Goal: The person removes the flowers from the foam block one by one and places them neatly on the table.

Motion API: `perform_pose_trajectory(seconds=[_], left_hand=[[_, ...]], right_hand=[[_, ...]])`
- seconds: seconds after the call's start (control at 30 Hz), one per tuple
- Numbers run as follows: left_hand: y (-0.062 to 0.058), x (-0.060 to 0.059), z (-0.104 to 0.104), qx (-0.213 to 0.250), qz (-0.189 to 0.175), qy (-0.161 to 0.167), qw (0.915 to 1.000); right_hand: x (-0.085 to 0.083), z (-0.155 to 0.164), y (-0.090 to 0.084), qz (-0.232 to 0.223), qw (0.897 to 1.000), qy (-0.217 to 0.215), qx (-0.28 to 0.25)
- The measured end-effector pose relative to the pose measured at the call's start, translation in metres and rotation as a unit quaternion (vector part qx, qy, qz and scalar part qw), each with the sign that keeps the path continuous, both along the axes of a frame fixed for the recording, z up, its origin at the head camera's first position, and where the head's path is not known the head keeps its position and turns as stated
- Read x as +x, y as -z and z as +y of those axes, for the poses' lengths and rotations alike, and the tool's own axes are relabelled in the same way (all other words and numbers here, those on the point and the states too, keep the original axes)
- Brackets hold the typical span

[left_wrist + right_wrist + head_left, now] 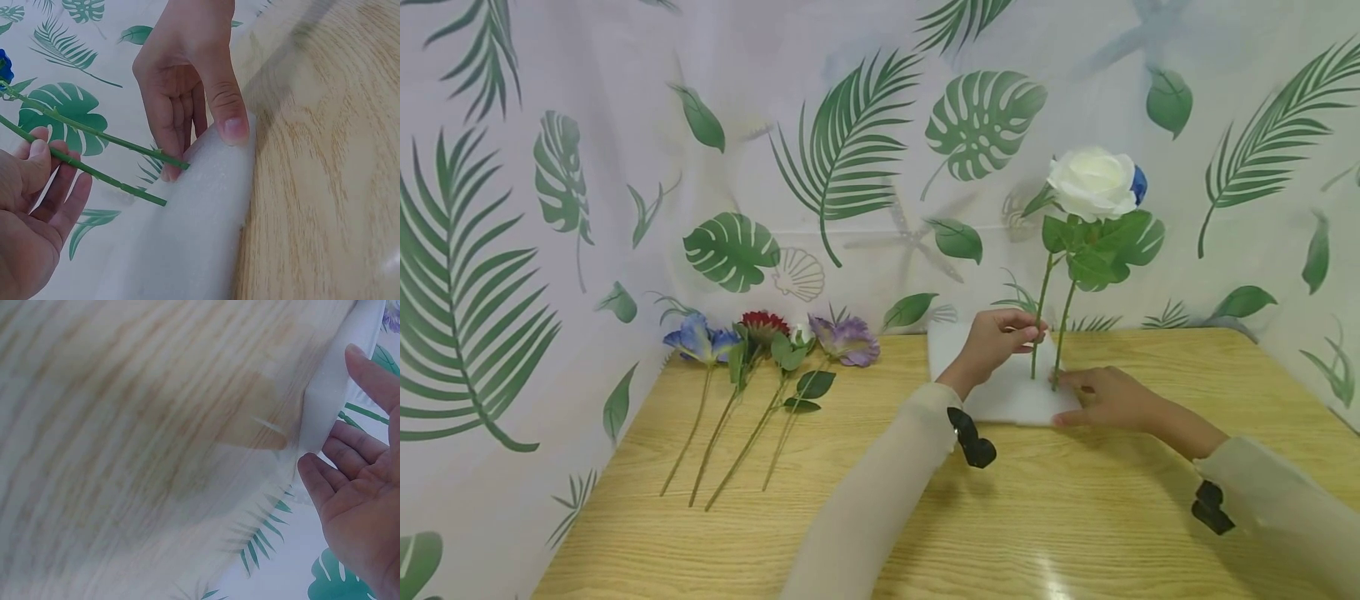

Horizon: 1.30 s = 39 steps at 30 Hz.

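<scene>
My left hand (1003,340) pinches the left of two upright green rose stems (100,177) between thumb and fingers. Both stems stand in a white foam block (1011,400), a small gap between them. Above them are a white rose (1092,183) with green leaves and, mostly hidden behind it, a blue flower (1139,185). Which bloom belongs to the held stem is hard to tell. With its thumb on the near side and fingers at the far side, my right hand (1112,400) grips the block's right end, close to the second stem (119,139).
On the wooden table (760,550), at the left, lie a blue flower (700,340), a red flower (763,327), a small white bloom (802,335) and a purple flower (848,340), stems towards me. A leaf-patterned cloth (865,275) rises behind the table.
</scene>
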<state>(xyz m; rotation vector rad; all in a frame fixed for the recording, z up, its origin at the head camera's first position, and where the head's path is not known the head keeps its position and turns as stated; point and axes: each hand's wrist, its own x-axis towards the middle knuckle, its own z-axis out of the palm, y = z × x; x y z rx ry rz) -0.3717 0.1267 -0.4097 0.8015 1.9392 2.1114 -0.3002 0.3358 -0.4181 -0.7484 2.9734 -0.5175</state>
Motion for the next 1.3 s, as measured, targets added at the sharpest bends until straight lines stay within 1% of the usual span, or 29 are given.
perform_pose_trajectory(seconds=[0.17,0.53,0.8,0.97,1.07,1.13,1.2,1.27,1.3], left_hand=[[0.001,0.0,0.0,0.001,0.0,-0.002,1.0],[0.0,0.002,0.0,0.003,0.009,-0.009,0.9999],[-0.001,0.003,-0.001,0.004,0.013,-0.014,0.9998],[0.0,0.002,-0.001,0.006,0.011,-0.022,0.9997],[-0.002,0.002,-0.001,0.014,-0.003,-0.029,0.9995],[-0.008,0.002,-0.001,0.031,-0.02,-0.037,0.9986],[-0.018,0.001,-0.001,0.051,-0.031,-0.041,0.9974],[-0.031,0.001,0.0,0.068,-0.028,-0.037,0.9966],[-0.037,0.002,-0.001,0.07,-0.023,-0.03,0.9968]], right_hand=[[0.002,-0.001,-0.002,0.0,1.0,0.0,0.002],[-0.002,0.001,0.006,-0.008,1.0,0.006,-0.007],[-0.002,0.0,0.005,-0.011,1.0,0.009,-0.009],[-0.001,0.0,0.005,-0.01,1.0,0.008,-0.012],[-0.001,0.0,0.006,-0.007,1.0,0.004,-0.015],[0.0,0.0,0.006,-0.007,1.0,0.006,-0.014],[-0.001,0.001,0.006,-0.005,1.0,0.005,-0.014],[-0.001,0.002,0.006,-0.003,1.0,0.009,-0.013],[-0.001,0.003,0.006,-0.003,1.0,0.012,-0.013]])
